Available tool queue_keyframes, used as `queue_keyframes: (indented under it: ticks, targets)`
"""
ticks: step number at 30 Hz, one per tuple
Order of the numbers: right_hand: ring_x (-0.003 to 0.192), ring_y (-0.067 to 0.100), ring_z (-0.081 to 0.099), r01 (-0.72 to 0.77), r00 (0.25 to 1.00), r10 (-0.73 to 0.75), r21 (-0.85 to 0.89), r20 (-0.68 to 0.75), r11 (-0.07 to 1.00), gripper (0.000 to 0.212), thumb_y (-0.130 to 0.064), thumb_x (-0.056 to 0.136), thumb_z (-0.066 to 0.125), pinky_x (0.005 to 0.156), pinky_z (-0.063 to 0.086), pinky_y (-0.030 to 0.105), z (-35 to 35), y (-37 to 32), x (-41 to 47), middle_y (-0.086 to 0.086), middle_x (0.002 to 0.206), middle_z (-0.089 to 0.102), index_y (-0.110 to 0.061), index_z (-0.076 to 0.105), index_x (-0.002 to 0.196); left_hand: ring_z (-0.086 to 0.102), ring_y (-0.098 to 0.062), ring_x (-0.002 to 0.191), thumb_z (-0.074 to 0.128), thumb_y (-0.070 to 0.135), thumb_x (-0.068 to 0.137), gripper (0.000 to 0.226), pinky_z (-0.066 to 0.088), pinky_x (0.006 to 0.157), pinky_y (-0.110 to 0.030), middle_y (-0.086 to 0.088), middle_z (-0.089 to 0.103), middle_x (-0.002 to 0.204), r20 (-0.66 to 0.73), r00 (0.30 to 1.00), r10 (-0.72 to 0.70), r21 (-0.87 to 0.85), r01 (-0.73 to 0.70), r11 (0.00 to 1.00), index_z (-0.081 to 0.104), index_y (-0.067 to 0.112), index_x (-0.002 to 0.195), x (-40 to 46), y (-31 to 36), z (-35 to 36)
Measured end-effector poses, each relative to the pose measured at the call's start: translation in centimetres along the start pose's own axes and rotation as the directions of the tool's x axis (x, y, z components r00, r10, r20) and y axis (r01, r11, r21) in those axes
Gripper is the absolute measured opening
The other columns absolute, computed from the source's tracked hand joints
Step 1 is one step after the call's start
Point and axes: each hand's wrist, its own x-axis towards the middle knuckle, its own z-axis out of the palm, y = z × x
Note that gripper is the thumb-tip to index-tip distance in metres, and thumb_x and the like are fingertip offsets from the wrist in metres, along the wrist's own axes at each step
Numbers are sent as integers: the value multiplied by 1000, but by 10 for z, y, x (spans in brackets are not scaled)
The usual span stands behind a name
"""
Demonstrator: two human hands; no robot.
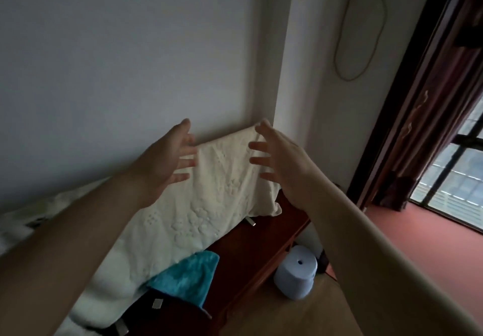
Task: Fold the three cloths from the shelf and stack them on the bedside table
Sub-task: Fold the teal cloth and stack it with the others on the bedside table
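The left hand is raised with fingers spread wide, holding nothing, in front of a cream pillow that leans against the wall. The right hand faces it, equally spread and empty. Lower down, a teal cloth lies on the dark wooden bed frame, left of a pale blue cylinder on the floor.

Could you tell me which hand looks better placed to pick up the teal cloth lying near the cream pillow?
Left, probably. Both hands are open, raised in front of the cream pillow. The teal cloth lies low, nearer the left forearm's line; the left hand could drop to it, while the right hand would have to cross over.
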Motion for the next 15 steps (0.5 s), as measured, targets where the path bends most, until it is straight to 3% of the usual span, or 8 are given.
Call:
queue_keyframes:
  ticks: [9, 15]
  targets:
    - [117, 20, 64, -75, 984, 67, 41, 167, 996, 58, -61, 102, 40, 108, 47, 48, 17, 65, 81, -3, 134, 63, -30, 45, 151, 66, -19, 111, 37, 67, 97, 57, 49, 96, -41, 0, 66, 126, -160, 981, -110, -2, 111, 994, 60, 26, 128, 38, -53, -9]
    - [115, 20, 66, -153, 932, 136, 25, 335, 988, 53, -60, 103, 40, 103, 49, 46, 52, 118, 124, -3, 133, 65, -31, 51, 145, 68, -17, 109, 38, 67, 96, 51, 49, 101, -43, 2, 69, 122, -315, 927, -206, -33, 206, 978, 64, 30, 119, 40, -105, -18]
